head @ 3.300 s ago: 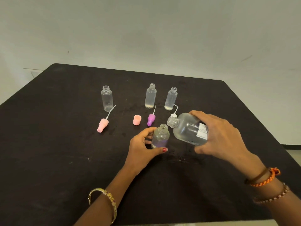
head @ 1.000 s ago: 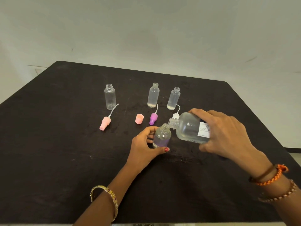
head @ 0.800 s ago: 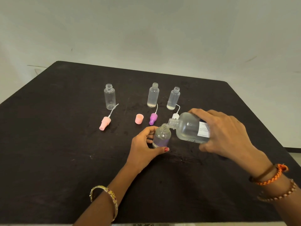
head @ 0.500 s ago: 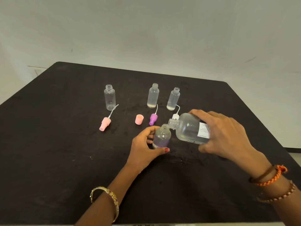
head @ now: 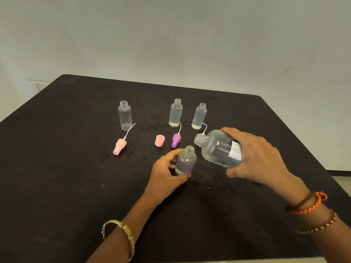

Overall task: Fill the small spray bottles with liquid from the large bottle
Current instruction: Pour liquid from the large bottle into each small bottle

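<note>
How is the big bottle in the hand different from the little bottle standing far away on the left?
The big bottle is tipped over sideways in the right hand; the little bottle at far left stands upright on the table with no hand on it. The big bottle is wider and wears a white label; the little bottle is slim and bare. Both are see-through and have no cap on.

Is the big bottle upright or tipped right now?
Tipped. The big bottle lies nearly sideways in the right hand, its open neck just above and right of the small bottle the left hand holds.
</note>
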